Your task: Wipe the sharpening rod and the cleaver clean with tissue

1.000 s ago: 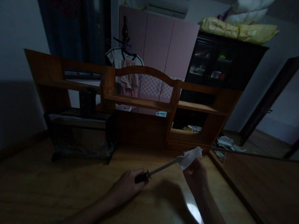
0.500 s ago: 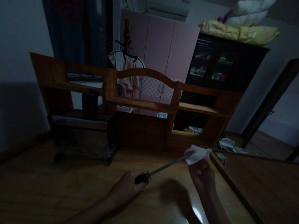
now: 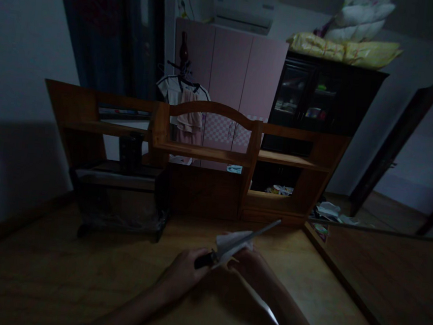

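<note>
My left hand point(image 3: 188, 268) is wrapped round the black handle point(image 3: 204, 260) of a long, narrow metal tool with a small guard; whether it is a blade or a round rod I cannot tell. Its grey shaft point(image 3: 266, 229) slants up to the right, away from me. Just past the guard, a white tissue point(image 3: 231, 241) lies folded about the shaft. My right hand point(image 3: 247, 260) pinches that tissue from the right side, close to my left hand. The tool's far tip is bare.
A wooden headboard with shelves point(image 3: 207, 154) stands across the far side of the wooden surface point(image 3: 113, 285). On the left stands a dark heater-like appliance point(image 3: 119, 199), partly in clear plastic. A raised wooden edge point(image 3: 343, 274) runs along the right.
My right hand has slid the tissue down the shaft from the tip toward the handle. The tip is now uncovered. My left hand has stayed nearly in place.
</note>
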Demonstrator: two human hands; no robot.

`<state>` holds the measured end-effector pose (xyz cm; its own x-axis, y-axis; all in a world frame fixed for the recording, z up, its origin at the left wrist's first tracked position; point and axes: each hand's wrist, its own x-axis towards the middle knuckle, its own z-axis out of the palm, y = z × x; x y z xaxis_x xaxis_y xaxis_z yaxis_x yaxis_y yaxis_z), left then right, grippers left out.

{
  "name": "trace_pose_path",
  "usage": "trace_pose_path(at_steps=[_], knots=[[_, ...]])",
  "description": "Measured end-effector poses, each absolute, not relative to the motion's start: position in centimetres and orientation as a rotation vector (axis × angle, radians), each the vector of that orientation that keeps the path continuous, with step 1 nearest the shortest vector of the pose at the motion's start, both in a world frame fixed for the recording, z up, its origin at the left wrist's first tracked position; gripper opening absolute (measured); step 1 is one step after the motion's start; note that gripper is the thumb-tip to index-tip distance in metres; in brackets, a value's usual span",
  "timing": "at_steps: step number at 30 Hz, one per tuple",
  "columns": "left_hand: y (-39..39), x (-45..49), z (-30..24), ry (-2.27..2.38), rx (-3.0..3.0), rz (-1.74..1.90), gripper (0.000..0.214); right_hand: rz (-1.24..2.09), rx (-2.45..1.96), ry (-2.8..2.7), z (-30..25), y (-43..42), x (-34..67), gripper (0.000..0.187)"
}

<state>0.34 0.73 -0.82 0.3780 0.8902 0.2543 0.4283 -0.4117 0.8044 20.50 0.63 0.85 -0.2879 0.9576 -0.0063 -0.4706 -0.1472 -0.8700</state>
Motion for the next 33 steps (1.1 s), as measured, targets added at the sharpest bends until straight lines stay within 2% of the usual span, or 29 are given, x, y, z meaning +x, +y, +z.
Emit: trace_pose_path(at_steps=[5,11,22,29,33], knots=[[0.4,0.4,-0.4,1.196,1.984,0.888,0.02,1.666,-0.787,-1.076,1.1,0.0,20.2,0.026],[0.4,0.5,-0.3,1.146,1.964,0.877,0.023,1.615,-0.836,-1.213,1.2,-0.2,20.0,0.013],[0.7,0.4,-0.5,1.152,1.984,0.896,0.023,1.492,-0.878,-1.149,-0.6,1.1,19.7,0.034],[0.8,0.4,-0.4,1.195,1.988,0.9,0.023,1.319,-1.115,-1.236,-0.7,1.5,20.4,0.037],[0.8,0.4,-0.3,1.144,2.001,0.929,0.02,1.257,-1.097,-1.244,-0.3,1.4,20.8,0.034]])
